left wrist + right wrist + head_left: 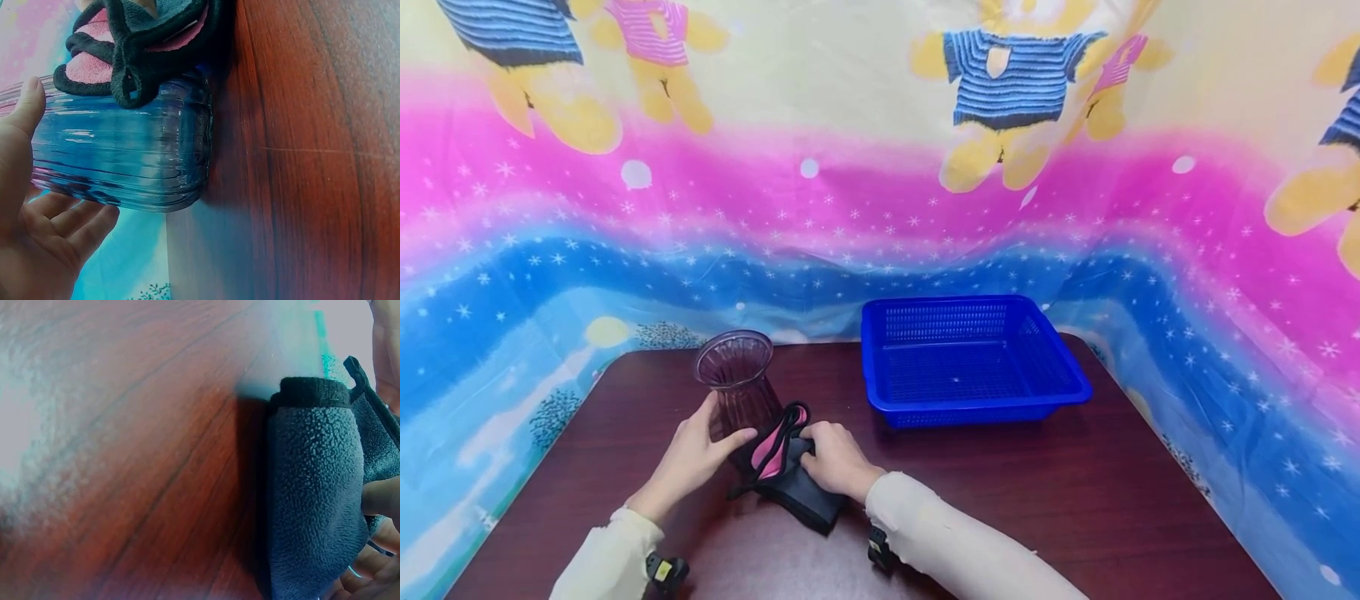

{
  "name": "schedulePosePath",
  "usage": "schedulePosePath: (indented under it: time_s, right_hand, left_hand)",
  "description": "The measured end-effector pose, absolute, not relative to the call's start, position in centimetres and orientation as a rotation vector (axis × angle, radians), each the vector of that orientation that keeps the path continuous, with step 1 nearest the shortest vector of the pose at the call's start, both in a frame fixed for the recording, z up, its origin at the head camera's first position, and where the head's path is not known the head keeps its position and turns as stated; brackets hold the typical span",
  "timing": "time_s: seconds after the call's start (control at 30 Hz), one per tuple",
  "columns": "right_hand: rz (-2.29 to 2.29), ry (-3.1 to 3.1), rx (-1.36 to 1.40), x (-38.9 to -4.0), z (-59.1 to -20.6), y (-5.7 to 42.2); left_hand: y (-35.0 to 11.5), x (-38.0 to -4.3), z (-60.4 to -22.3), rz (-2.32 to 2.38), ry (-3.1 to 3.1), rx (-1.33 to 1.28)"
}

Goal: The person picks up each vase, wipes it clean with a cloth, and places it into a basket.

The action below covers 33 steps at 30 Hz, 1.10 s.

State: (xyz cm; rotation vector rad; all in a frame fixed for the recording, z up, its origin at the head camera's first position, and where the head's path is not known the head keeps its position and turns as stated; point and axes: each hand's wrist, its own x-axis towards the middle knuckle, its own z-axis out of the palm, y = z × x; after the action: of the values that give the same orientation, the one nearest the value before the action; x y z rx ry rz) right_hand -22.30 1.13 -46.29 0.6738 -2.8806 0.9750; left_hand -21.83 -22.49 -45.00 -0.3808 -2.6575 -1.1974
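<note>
A ribbed, clear purplish glass vase (747,404) with a flared rim stands upright at the left of the table. My left hand (688,454) holds its side, with the thumb (30,103) on one side and the fingers on the other. My right hand (838,460) grips a folded grey and pink cloth (805,497) with black edging. The cloth lies against the lower right side of the vase. In the right wrist view, its fuzzy grey face (315,494) shows close up, with part of the hand behind it.
A blue plastic basket (977,407) with perforated walls stands at the back right of the dark reddish wooden table (1015,500). A printed curtain (805,225) with bears and snowflakes hangs behind and along both sides of the table.
</note>
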Motion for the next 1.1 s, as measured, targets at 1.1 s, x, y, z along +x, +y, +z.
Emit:
schedulePosePath:
  time_s: [1.1]
  right_hand:
    - [1.035, -2.588, 0.725, -22.5, -40.1, 0.2]
  left_hand:
    - [-22.7, -21.7, -44.9, -1.132, -2.645, -0.494]
